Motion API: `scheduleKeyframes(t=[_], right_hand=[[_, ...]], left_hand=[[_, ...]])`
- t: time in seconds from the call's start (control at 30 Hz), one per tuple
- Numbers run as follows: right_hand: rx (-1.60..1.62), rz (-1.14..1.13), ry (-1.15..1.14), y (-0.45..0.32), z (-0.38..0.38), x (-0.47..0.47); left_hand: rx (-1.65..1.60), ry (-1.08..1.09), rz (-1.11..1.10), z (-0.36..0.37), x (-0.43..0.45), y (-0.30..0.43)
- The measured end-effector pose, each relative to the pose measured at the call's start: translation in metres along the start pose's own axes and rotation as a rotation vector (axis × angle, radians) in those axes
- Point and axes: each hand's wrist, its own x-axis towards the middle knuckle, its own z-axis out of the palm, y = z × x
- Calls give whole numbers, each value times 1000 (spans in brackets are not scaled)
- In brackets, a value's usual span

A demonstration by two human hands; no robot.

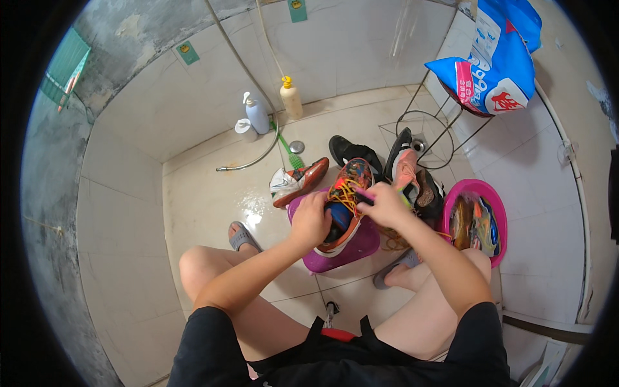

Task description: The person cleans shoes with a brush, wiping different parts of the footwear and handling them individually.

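Note:
An orange patterned sneaker point(338, 245) with yellow laces lies on a purple plastic stool point(346, 259) between my knees, its toe pointing away from me. My left hand point(312, 217) grips the shoe's side by the ankle opening, where a blue lining shows. In my right hand point(384, 205) is a brush point(364, 196) with a pink and black body, held against the laces; its bristles are mostly hidden. A white and orange-red sneaker point(300, 181) rests at the stool's far left edge. Beyond and right of the stool are a black shoe point(353, 149) and a pink sneaker point(405, 167).
A pink basin point(503, 227) at right holds several shoes in water. Pump bottles point(256, 115) stand by the wall, near a green brush point(294, 158) and a hose point(263, 155). A wire stand point(447, 128) bears a blue detergent bag point(503, 63). The tiled floor point(208, 208) is wet.

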Motion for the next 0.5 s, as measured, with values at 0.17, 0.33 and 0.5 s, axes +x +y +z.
scheduleKeyframes(t=[0.17, 0.33, 0.5], right_hand=[[-18, 49, -133, -2, 43, 6], [-105, 77, -77, -28, 36, 1], [-95, -5, -195, -8, 40, 20]], left_hand=[[225, -148, 333, -6, -15, 30], [183, -294, 433, 4, -38, 27], [342, -309, 473, 12, -37, 15]])
